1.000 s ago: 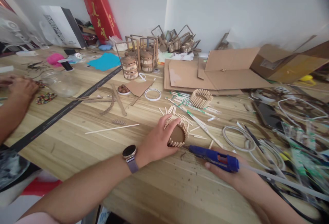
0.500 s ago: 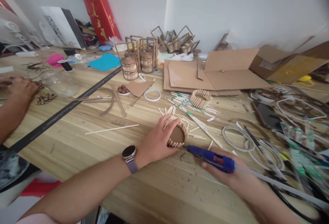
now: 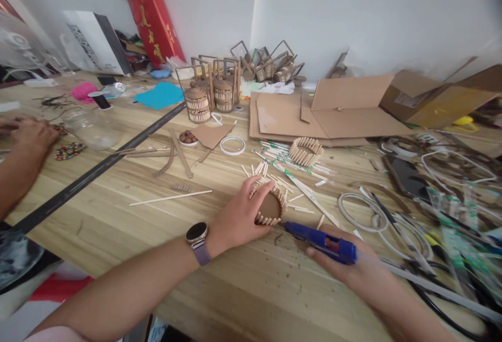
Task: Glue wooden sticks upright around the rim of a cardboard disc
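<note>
My left hand (image 3: 247, 208) grips a small round basket (image 3: 271, 207) by its left side, fingers over the rim and thumb at the front. Short wooden sticks stand around its brown cardboard base. In my right hand (image 3: 345, 266) is a blue hot glue gun (image 3: 319, 240), its nozzle at the basket's lower front edge. Loose cut sticks (image 3: 261, 168) lie just behind the basket. A second ring of sticks (image 3: 306, 151) stands farther back, beside green-printed stick wrappers (image 3: 270, 149).
Folded cardboard (image 3: 290, 114) lies at the back. Finished lidded baskets (image 3: 198, 104) with handles stand left of it. Cables and tape rolls (image 3: 363, 211) crowd the right. A black strip (image 3: 98, 169) crosses the left, where another person's hand (image 3: 33, 133) works near a glass jar (image 3: 94, 127).
Almost nothing differs. Both hands, the basket and the glue gun stay in nearly the same place.
</note>
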A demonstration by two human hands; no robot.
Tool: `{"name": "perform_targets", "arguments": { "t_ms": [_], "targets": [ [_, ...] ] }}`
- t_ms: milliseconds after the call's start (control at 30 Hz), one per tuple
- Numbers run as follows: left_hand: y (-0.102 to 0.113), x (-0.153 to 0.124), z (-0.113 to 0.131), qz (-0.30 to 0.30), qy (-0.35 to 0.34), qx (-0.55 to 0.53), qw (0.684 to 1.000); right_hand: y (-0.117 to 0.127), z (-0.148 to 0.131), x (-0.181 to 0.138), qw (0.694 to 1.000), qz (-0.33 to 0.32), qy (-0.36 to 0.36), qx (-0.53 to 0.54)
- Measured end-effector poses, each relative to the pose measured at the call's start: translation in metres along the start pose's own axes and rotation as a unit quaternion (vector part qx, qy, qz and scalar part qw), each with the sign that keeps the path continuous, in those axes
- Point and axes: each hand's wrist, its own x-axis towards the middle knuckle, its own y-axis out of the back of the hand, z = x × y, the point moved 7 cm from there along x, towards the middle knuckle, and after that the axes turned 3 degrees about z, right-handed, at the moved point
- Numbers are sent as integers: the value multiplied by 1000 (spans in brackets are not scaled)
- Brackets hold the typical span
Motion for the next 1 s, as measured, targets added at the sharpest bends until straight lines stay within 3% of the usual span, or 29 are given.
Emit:
{"name": "perform_targets", "arguments": {
  "t_ms": [1000],
  "targets": [
    [-2, 0, -1, 0, -7, 10, 1000, 0, 5, 0, 999, 28, 31, 7]
  ]
}}
